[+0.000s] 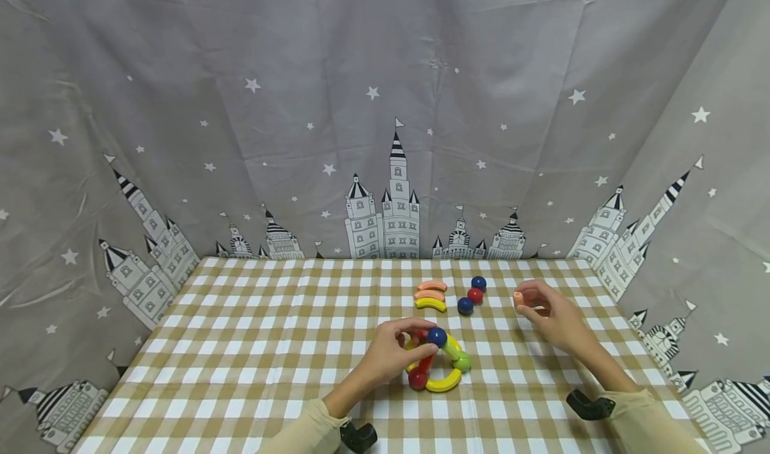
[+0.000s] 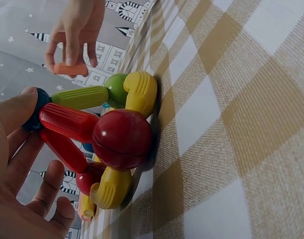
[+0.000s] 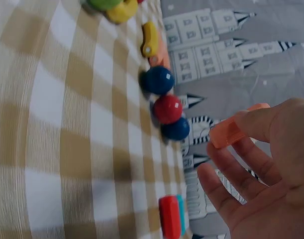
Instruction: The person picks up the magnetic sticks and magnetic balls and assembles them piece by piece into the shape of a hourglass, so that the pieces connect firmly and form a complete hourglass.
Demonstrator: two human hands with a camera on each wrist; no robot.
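My left hand (image 1: 388, 352) pinches the dark blue ball (image 1: 437, 336) on top of a small frame of toy rods and balls. Two red rods (image 2: 69, 122) and a light green rod (image 2: 82, 97) slope down from that ball. They meet two red balls (image 2: 123, 138) and a green ball (image 2: 117, 88), joined at the base by curved yellow pieces (image 1: 444, 382). The base stands on the checked cloth. Off to the right, my right hand (image 1: 556, 317) holds a short orange rod (image 3: 226, 133) between thumb and fingers, above the cloth and apart from the frame.
Behind the frame lie two curved orange pieces (image 1: 432, 285) and a curved yellow one (image 1: 430, 305). Beside them sit two loose blue balls (image 1: 466, 305) and a red ball (image 1: 475, 296). A red piece (image 3: 169, 216) and a teal piece (image 3: 181, 211) appear in the right wrist view.
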